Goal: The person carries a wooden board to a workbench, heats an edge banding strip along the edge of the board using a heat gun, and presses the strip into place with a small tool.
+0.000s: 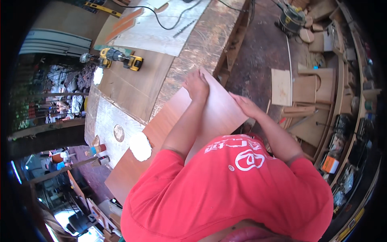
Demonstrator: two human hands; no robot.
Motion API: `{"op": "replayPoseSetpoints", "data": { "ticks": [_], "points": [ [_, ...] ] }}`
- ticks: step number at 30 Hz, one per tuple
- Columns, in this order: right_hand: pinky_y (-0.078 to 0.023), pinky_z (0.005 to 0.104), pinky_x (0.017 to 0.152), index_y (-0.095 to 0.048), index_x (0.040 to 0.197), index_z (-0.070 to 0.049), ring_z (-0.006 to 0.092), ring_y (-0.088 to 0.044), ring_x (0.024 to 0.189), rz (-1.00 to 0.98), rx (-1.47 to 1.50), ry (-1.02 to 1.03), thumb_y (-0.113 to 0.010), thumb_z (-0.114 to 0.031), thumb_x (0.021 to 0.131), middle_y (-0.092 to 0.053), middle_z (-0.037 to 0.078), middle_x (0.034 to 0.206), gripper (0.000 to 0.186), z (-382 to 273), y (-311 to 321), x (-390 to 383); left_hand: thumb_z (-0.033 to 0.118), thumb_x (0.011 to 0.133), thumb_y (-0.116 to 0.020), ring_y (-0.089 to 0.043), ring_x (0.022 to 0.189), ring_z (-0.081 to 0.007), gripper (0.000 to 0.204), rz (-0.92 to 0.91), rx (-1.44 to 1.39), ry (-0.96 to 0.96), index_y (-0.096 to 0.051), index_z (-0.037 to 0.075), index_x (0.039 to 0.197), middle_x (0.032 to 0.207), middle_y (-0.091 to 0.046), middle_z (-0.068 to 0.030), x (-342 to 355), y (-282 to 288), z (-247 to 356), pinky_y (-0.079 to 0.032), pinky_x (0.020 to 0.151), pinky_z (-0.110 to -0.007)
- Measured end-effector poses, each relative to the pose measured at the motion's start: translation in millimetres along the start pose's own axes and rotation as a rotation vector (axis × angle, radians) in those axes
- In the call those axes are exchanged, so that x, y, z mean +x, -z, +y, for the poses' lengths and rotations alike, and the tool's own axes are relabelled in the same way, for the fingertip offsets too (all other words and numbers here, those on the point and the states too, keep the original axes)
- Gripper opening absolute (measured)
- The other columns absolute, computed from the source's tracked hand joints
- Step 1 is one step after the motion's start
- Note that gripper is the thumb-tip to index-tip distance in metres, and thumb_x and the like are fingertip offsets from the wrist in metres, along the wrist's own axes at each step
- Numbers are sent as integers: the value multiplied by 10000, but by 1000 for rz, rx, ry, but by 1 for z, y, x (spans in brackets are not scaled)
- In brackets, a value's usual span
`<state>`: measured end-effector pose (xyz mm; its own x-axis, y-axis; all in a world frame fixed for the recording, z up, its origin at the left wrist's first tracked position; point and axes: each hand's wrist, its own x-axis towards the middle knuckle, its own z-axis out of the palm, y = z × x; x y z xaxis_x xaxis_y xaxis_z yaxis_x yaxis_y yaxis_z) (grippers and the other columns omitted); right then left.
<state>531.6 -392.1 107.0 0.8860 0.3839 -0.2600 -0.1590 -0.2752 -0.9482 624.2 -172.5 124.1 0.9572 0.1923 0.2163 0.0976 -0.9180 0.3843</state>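
A large plywood panel point(221, 115), pinkish-pale at the right and orange-brown at the left, lies at the near side of the worktable point(189, 40), its lower part hidden by my body. My left hand point(195, 84) grips it near the top corner, fingers bent over the edge. My right hand point(246, 105) holds the right edge lower down, fingers along it. A crumpled white wad point(140, 147) rests on the brown surface left of my left forearm. Two yellow-and-black power drills point(133, 62) lie on the boards beyond my left hand, at the upper left.
A cable point(157, 18), a spirit level point(102, 8) and pale boards point(169, 44) lie toward the table's far end. A shop vacuum point(291, 24) stands on the floor at upper right. Plywood pieces point(304, 88) and shelving point(342, 121) line the right. Small containers point(96, 149) sit at the table's left edge.
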Motion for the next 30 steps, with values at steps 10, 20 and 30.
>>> {"op": "replayPoseSetpoints", "data": {
  "ticks": [10,20,30],
  "points": [
    [-505,288,812,-521,1279,1,159,-604,1003,108,271,-177,-426,-416,1003,-627,100,1140,509,20,46,-10,433,740,-654,-508,1129,-302,500,-129,69,69,-591,89,1097,1117,-595,-133,27,13,27,-288,1005,-543],
    [-483,257,661,-699,976,-10,99,-607,742,23,27,134,-634,-165,895,-687,41,845,186,-19,103,137,304,706,-647,-507,1105,-306,421,-88,-38,177,-602,90,1067,1101,-595,-126,31,9,29,-346,983,-459],
    [-469,413,818,-675,969,-55,332,-586,959,141,-500,837,-564,-159,861,-640,147,982,186,-104,76,368,264,838,-623,-532,1028,-329,251,-7,-127,133,-616,56,979,1016,-594,-144,19,21,5,-392,917,-430]
  ]
}}
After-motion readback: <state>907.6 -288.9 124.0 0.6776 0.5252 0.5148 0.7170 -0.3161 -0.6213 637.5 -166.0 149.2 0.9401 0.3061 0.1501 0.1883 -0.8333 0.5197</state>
